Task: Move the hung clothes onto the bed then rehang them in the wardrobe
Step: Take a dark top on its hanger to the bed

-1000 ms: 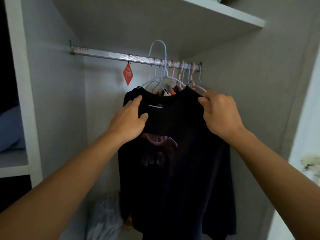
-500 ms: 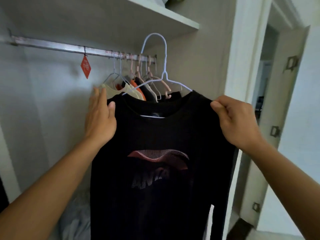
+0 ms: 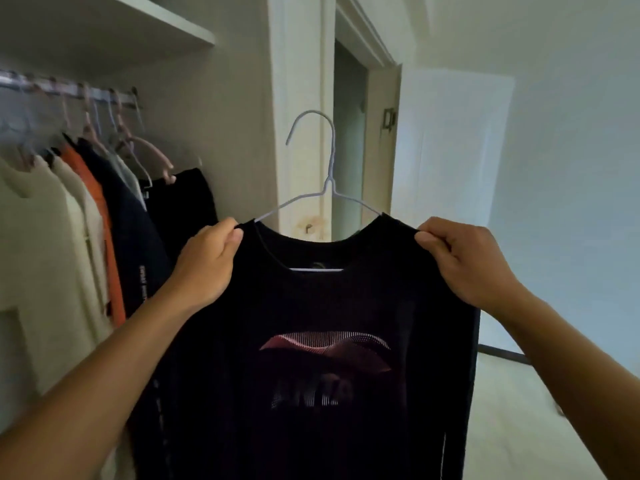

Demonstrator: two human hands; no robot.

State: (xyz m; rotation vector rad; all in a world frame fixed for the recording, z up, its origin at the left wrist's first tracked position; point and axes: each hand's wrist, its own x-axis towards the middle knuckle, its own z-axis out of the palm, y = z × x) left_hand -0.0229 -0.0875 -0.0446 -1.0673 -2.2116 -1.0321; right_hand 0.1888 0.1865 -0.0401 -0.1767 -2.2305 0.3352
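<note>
A black long-sleeved shirt [image 3: 311, 341] with a pink logo hangs on a white wire hanger [image 3: 330, 161], held up in front of me, off the rail. My left hand [image 3: 207, 268] pinches the shirt's left shoulder and my right hand [image 3: 467, 261] pinches its right shoulder. The wardrobe rail [image 3: 69, 90] runs at the upper left with several clothes [image 3: 86, 220] on hangers: cream, orange, dark blue and black. The bed is out of view.
The wardrobe's white side frame [image 3: 298, 98] stands just behind the hanger. A shelf [image 3: 156, 19] sits above the rail. To the right are a doorway with an open door [image 3: 381, 133], a pale wall [image 3: 571, 168] and light floor [image 3: 512, 410].
The shirt and hanger came off the rail and moved right, out of the wardrobe. My left hand went from flat against the shoulder to pinching it. My view turned right toward the door.
</note>
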